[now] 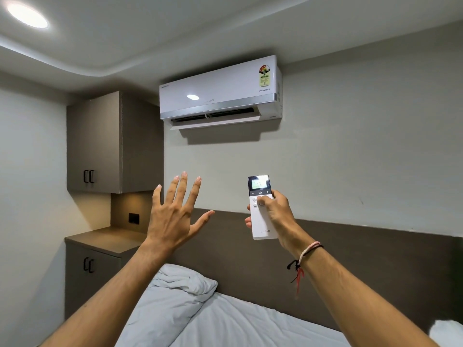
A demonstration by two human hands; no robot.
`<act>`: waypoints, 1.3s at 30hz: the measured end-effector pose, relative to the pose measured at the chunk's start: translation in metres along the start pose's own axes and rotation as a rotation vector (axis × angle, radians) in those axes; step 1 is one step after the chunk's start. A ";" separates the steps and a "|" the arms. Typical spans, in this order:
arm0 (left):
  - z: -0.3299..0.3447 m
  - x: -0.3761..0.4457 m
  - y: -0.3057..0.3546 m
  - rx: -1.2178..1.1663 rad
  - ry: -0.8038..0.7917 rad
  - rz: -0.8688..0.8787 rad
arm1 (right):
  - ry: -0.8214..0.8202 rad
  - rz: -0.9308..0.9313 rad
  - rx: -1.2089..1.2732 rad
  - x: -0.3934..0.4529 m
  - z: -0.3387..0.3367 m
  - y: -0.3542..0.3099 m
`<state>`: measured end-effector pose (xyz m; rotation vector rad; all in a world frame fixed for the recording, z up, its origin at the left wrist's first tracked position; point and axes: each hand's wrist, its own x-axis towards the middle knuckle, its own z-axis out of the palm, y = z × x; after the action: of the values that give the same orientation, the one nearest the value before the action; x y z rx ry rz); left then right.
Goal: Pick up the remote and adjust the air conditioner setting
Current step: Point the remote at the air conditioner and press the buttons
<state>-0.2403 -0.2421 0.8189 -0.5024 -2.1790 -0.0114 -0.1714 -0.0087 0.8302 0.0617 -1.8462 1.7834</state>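
One remote [262, 209] is already picked up — the right hand [276, 216] wraps it upright, its lit screen facing the camera and the thumb resting on the buttons below, so by my reading the adjusting is under way but not confirmed. One air conditioner [220, 92] hangs on the wall above, flap open, while the left hand [172, 216] hovers empty — fingers spread wide, beside the remote.
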 end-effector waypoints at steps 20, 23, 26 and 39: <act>0.011 0.000 0.003 0.010 -0.003 -0.001 | 0.012 0.038 -0.002 0.003 -0.005 0.004; 0.012 0.000 0.003 0.018 -0.004 -0.002 | 0.012 0.046 0.012 0.003 -0.006 0.005; 0.014 0.000 0.003 0.023 -0.009 -0.003 | 0.004 0.053 0.026 0.003 -0.006 0.006; 0.014 -0.006 0.001 0.011 -0.015 -0.008 | 0.054 0.127 0.034 -0.001 -0.001 0.011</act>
<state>-0.2475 -0.2408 0.8055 -0.4884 -2.1949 -0.0002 -0.1747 -0.0068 0.8196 -0.0920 -1.8179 1.8836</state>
